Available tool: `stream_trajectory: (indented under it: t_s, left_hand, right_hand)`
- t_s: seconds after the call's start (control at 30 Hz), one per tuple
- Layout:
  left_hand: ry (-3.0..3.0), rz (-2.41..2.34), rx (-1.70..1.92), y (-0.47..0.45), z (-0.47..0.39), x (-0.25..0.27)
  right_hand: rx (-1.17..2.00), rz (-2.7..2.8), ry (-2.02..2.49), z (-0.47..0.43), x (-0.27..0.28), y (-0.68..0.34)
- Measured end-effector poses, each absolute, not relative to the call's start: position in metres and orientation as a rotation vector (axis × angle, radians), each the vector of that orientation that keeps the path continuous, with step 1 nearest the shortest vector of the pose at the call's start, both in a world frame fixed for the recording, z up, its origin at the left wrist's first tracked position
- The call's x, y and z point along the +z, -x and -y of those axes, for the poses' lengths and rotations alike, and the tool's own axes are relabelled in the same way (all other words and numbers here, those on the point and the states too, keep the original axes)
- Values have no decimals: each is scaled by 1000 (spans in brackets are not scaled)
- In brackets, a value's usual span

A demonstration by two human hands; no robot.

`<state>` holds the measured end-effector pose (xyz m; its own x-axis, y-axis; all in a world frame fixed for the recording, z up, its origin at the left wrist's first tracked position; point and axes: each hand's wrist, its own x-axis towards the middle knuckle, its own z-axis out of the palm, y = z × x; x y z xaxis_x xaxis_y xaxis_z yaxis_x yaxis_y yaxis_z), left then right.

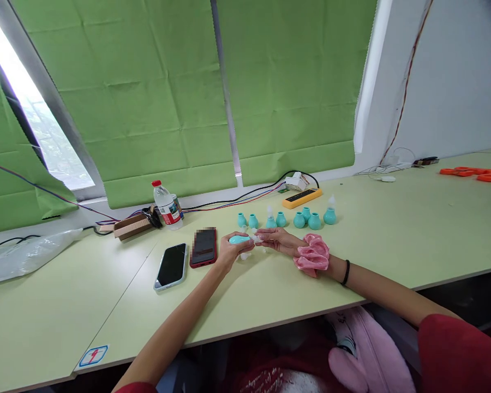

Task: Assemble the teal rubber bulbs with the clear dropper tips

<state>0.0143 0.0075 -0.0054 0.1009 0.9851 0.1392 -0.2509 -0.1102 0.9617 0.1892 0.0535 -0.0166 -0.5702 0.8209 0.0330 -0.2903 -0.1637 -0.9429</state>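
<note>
My left hand [229,251] is closed around a turquoise squeeze bulb [239,239] that lies sideways, mouth to the right. At that mouth, the fingertips of my right hand [280,240] pinch a translucent nozzle [256,239]; whether it is seated in the bulb I cannot tell. Small translucent nozzles [244,255] lie on the table around my hands, partly hidden. Just beyond stand several turquoise bulbs with open mouths, such as the one at the right of the row [315,221]. Two others, a right-hand bulb [329,216] and a middle bulb [270,222], carry upright translucent nozzles.
Left of my hands lie a red-cased phone [203,247] and a pale-cased phone [171,266]. A red-capped bottle [167,206] and an open cardboard box [133,226] stand behind them. A yellow power strip [302,198] and cables lie along the back; orange objects [474,172] sit far right.
</note>
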Motion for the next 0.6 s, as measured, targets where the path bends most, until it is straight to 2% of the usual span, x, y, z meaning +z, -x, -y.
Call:
stream_trajectory:
  t_s: [0.13,0.33,0.47,0.6]
  left_hand:
    - [-1119,-818,1351,-19,-7,-4]
    - [-1225,-782,1258,-23,-8,-4]
    - [-1387,-877,1286,-15,-12,-3]
    - [-2057,-1305,1307,-1,-16,-2]
  right_hand:
    - [1762,1279,590,-45,-10,-183]
    - [1494,1359,566,-31,7,-175]
    - [1010,1441,763,-40,18,-191]
    - [386,1544,945,-55,21,-214]
